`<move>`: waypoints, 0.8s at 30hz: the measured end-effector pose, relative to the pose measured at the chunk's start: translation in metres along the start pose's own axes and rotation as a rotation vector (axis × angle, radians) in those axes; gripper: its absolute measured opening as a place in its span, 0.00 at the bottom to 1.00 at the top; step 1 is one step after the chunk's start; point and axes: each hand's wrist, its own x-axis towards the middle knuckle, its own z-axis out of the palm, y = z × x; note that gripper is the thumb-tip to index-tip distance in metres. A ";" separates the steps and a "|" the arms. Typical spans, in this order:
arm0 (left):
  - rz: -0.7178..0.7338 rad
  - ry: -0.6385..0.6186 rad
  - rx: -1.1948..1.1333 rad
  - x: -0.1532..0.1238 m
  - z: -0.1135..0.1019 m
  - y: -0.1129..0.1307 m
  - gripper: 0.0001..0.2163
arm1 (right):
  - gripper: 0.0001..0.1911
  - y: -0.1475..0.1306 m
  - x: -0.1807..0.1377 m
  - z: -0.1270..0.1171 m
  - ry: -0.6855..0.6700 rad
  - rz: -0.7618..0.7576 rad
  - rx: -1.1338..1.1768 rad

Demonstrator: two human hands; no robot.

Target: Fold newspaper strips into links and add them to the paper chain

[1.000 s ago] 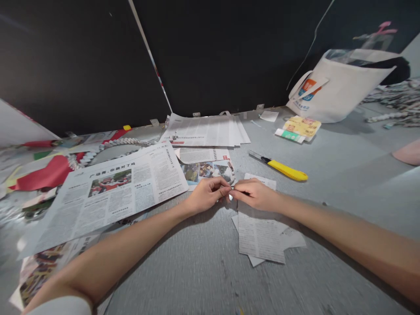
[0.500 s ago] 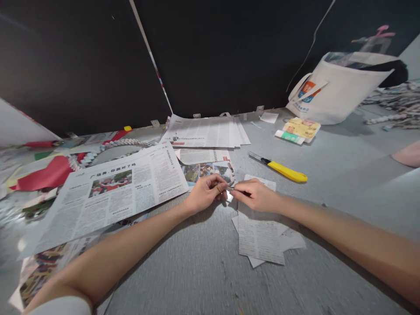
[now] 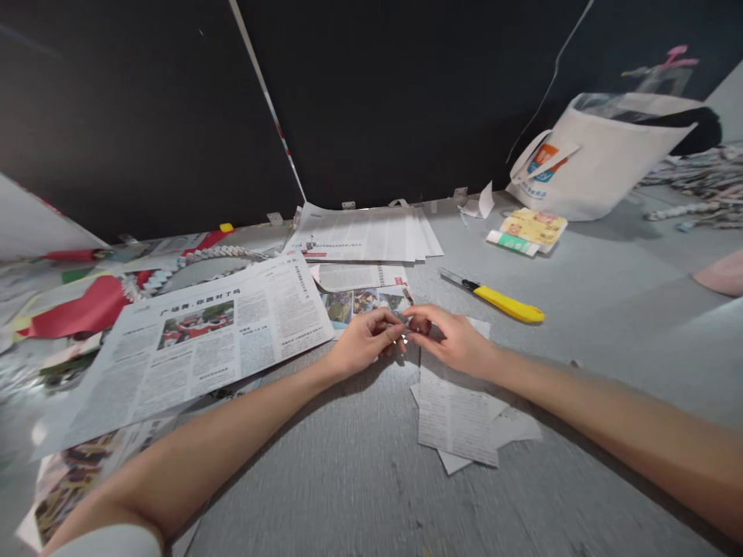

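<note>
My left hand (image 3: 370, 340) is closed in a pinch, thumb against curled fingers, above the grey table. A small piece of paper sits at its fingertips, mostly hidden. My right hand (image 3: 450, 336) meets it there, its thumb and forefinger curved into a C with their tips at the same piece. Beneath the right hand lies a stack of cut newspaper slips (image 3: 458, 410), slightly fanned. A yellow utility knife (image 3: 505, 302) with its blade out rests beyond the right hand. To the left is a large newspaper sheet (image 3: 261, 325).
Newspaper sheets (image 3: 360, 236) are stacked near the dark wall. A chain of folded paper (image 3: 217, 254) and red paper (image 3: 87, 309) lie at left. A white bag (image 3: 609, 155) stands at back right, with yellow packets (image 3: 534, 226) before it and a paper scrap (image 3: 484, 203) nearby.
My right thumb and forefinger have moved from a tight pinch to a wider curve. The slips beneath have shifted slightly left. The scrap near the wall has lifted on one side.
</note>
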 end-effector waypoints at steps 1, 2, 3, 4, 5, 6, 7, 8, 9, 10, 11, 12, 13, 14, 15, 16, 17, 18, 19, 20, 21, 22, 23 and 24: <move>-0.007 -0.007 -0.001 0.000 0.000 0.000 0.15 | 0.14 0.001 0.000 0.000 -0.005 -0.016 0.004; -0.013 -0.012 -0.002 0.000 0.001 0.000 0.15 | 0.13 0.003 -0.001 0.001 -0.003 -0.031 0.007; -0.018 -0.015 -0.005 0.000 0.001 0.000 0.15 | 0.12 0.004 0.000 0.001 0.004 -0.042 0.008; -0.020 -0.016 -0.008 0.001 0.002 0.000 0.15 | 0.12 0.004 0.000 0.001 0.009 -0.047 0.010; -0.021 -0.018 -0.010 0.001 0.002 0.000 0.14 | 0.12 0.004 0.001 0.000 0.014 -0.046 0.010; -0.021 -0.020 -0.014 0.001 0.002 0.000 0.14 | 0.12 0.004 0.002 0.000 0.016 -0.042 0.010; -0.021 -0.022 -0.018 0.002 0.002 -0.001 0.14 | 0.11 0.004 0.003 -0.001 0.016 -0.035 0.010; -0.020 -0.025 -0.021 0.002 0.002 -0.002 0.14 | 0.11 0.004 0.003 -0.001 0.014 -0.028 0.009; -0.018 -0.027 -0.022 0.002 0.002 -0.002 0.14 | 0.10 0.004 0.004 -0.001 0.012 -0.024 0.010; -0.015 -0.027 -0.021 0.003 0.002 -0.003 0.14 | 0.10 0.004 0.004 -0.001 0.014 -0.022 0.013; -0.012 -0.027 -0.019 0.003 0.002 -0.004 0.14 | 0.09 0.003 0.004 -0.001 0.017 -0.022 0.016; -0.008 -0.027 -0.017 0.003 0.001 -0.004 0.14 | 0.09 0.003 0.004 -0.001 0.021 -0.023 0.020; -0.006 -0.028 -0.016 0.003 0.001 -0.004 0.15 | 0.08 0.003 0.004 0.000 0.025 -0.023 0.024; -0.005 -0.028 -0.014 0.003 0.001 -0.004 0.15 | 0.08 0.003 0.003 0.000 0.027 -0.020 0.026; -0.006 -0.028 -0.011 0.003 0.001 -0.004 0.15 | 0.07 0.003 0.003 0.000 0.025 -0.017 0.027; -0.008 -0.027 -0.007 0.002 0.001 -0.004 0.15 | 0.07 0.003 0.003 0.000 0.019 -0.012 0.025; -0.011 -0.027 -0.003 0.002 0.001 -0.004 0.16 | 0.07 0.002 0.003 0.000 0.019 -0.012 0.020; -0.013 -0.028 0.000 0.002 0.001 -0.004 0.15 | 0.07 0.001 0.003 -0.001 0.031 -0.023 0.009; -0.012 -0.025 0.000 0.002 0.000 -0.005 0.15 | 0.06 0.000 0.004 -0.002 0.061 -0.047 -0.006; -0.009 -0.018 -0.003 0.002 0.000 -0.005 0.15 | 0.06 -0.002 0.004 -0.003 0.105 -0.078 -0.024; -0.003 -0.006 -0.011 0.002 -0.001 -0.006 0.15 | 0.06 -0.003 0.005 -0.004 0.155 -0.110 -0.041; 0.005 0.010 -0.025 0.003 -0.001 -0.007 0.15 | 0.05 -0.005 0.005 -0.006 0.199 -0.130 -0.053; 0.012 0.029 -0.044 0.004 -0.002 -0.007 0.15 | 0.05 -0.006 0.006 -0.007 0.223 -0.137 -0.051; 0.014 0.047 -0.064 0.004 -0.002 -0.008 0.15 | 0.05 -0.007 0.006 -0.008 0.225 -0.131 -0.033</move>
